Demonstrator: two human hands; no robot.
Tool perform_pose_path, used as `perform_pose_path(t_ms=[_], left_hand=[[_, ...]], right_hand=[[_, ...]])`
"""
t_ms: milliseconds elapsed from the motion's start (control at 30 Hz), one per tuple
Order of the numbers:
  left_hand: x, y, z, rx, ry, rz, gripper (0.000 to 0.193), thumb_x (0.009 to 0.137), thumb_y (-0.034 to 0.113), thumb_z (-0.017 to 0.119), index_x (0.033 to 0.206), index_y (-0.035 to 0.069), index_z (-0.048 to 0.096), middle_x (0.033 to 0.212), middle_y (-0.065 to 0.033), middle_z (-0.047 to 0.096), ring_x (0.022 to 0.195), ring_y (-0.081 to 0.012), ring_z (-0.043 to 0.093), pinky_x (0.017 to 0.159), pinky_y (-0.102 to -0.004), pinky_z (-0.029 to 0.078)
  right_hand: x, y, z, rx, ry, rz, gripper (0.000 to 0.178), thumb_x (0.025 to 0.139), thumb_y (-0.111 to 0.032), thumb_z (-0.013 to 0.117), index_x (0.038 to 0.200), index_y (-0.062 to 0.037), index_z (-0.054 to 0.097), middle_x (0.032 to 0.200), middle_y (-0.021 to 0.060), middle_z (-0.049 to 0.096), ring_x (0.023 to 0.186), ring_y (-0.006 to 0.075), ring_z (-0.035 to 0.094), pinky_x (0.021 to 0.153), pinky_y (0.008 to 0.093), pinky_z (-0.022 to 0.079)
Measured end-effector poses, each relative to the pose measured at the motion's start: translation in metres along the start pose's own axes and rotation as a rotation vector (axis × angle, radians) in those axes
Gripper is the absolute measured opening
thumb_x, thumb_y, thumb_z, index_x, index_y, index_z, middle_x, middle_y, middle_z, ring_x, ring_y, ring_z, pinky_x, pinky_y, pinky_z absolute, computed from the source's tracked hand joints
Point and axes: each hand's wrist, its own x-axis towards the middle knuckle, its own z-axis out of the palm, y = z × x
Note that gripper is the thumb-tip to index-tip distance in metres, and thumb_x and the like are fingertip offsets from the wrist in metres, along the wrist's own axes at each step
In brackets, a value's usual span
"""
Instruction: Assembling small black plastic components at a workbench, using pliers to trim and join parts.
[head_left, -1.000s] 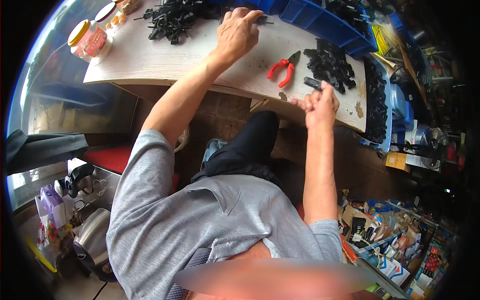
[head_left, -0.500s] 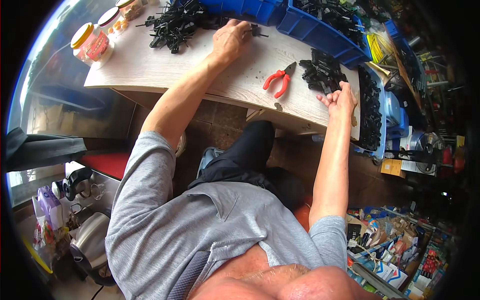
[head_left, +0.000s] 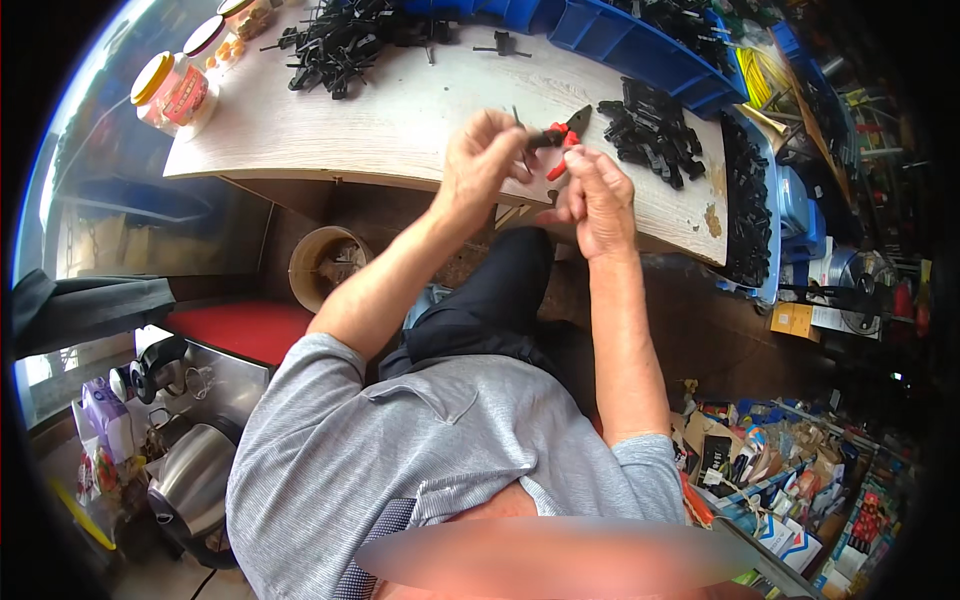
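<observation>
My left hand is held over the near edge of the table, its fingers closed on a small black plastic part with a thin rod sticking out. Facing it, my right hand has thumb and fingertips pinched together; what they hold, if anything, is too small and blurred to make out. Behind both hands lie pliers with red handles, partly covered. A heap of black parts with thin rods is at the far left, and one such part lies alone. Stacked black pieces rest to the right.
Blue bins stand along the far edge, with black parts in them. A light blue tray of black pieces adjoins the table's right side. Lidded jars stand at the left. A round bin is on the floor below.
My left hand has come back from the far side toward me with a black part. My right hand has moved left, away from the stacked pieces, and the two hands are now close together.
</observation>
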Motion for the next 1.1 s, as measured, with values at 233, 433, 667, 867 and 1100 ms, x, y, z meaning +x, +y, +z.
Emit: perform_pose_path(t_ms=[233,433,667,867,1100], left_hand=[[-0.036,-0.033,0.008,-0.138,0.088,-0.186,0.007,0.094,0.008,0.059,0.098,0.003,0.055,0.080,-0.0056,0.061,0.066,-0.0133,0.064,0.055,-0.0230,0.054],[-0.043,-0.045,0.007,-0.092,0.069,-0.237,0.018,0.096,0.012,0.057,0.110,0.001,0.059,0.083,-0.0043,0.063,0.061,-0.0088,0.060,0.052,-0.0208,0.051],[-0.053,-0.047,0.005,0.090,-0.014,-0.337,0.031,0.099,0.026,0.057,0.124,0.008,0.063,0.071,0.0023,0.058,0.059,-0.0033,0.050,0.046,-0.0170,0.035],[-0.055,-0.056,-0.001,0.093,-0.018,-0.461,0.022,0.095,0.021,0.063,0.110,0.008,0.070,0.072,0.0020,0.062,0.059,-0.0031,0.049,0.046,-0.0174,0.032],[-0.056,-0.065,-0.002,0.094,-0.012,-0.405,0.016,0.085,0.011,0.066,0.097,0.001,0.069,0.073,-0.0026,0.065,0.058,-0.0045,0.050,0.047,-0.0197,0.038]], right_hand=[[-0.021,0.029,-0.011,0.067,0.059,-0.002,0.019,0.089,-0.017,0.066,0.098,-0.0040,0.055,0.052,-0.0019,0.043,0.041,0.0084,0.041,0.041,0.0308,0.051],[-0.030,0.046,-0.022,0.070,0.026,-0.005,0.019,0.089,-0.013,0.062,0.102,-0.0038,0.052,0.053,-0.0020,0.040,0.041,0.0086,0.039,0.042,0.0322,0.052],[-0.041,0.053,-0.024,0.111,-0.006,0.015,0.015,0.089,-0.012,0.054,0.100,-0.0025,0.050,0.055,-0.0019,0.040,0.044,0.0078,0.037,0.048,0.0363,0.058],[-0.047,0.055,-0.025,0.105,-0.016,0.031,0.012,0.089,-0.013,0.052,0.094,-0.0031,0.048,0.061,0.0002,0.048,0.047,0.0065,0.042,0.047,0.0331,0.056],[-0.048,0.067,-0.030,0.081,-0.036,0.072,0.009,0.089,-0.012,0.052,0.090,-0.0042,0.048,0.069,0.0038,0.054,0.051,0.0086,0.051,0.048,0.0343,0.057]])
